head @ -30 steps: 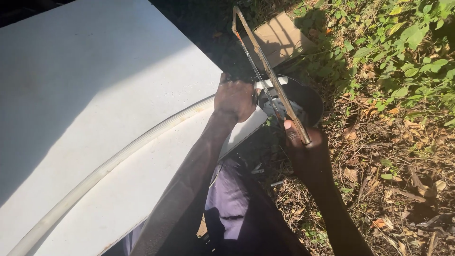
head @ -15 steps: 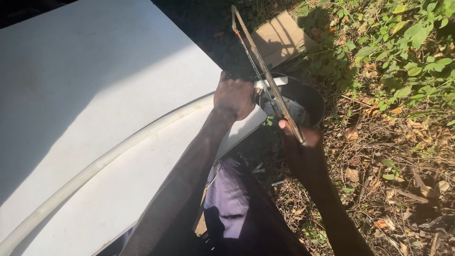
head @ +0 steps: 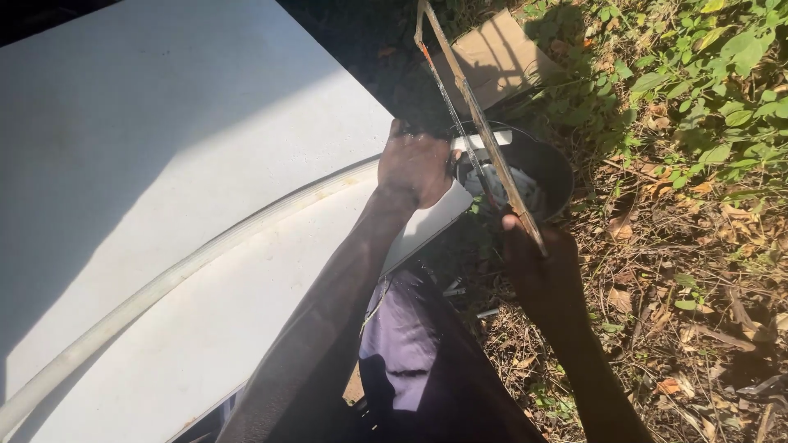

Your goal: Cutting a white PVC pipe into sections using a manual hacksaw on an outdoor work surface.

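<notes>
A long white plastic pipe [head: 189, 267] lies across a white flat board [head: 164, 123], its end sticking out past the board's corner. My left hand [head: 417, 164] presses down on the pipe near that end. My right hand [head: 538, 262] grips the handle of a rusty metal-framed hacksaw [head: 476, 115], whose blade crosses the pipe just right of my left hand. The pipe's free end [head: 492, 139] hangs over a black bucket.
A black round bucket [head: 550, 168] with pale scraps inside stands below the pipe end. A cardboard piece [head: 492, 61] lies behind it. Dry leaves, twigs and green plants [head: 714, 82] cover the ground to the right. My purple-clothed leg [head: 410, 344] is below.
The hacksaw and my right hand have slid slightly up and away along the cut. My left hand stays on the pipe.
</notes>
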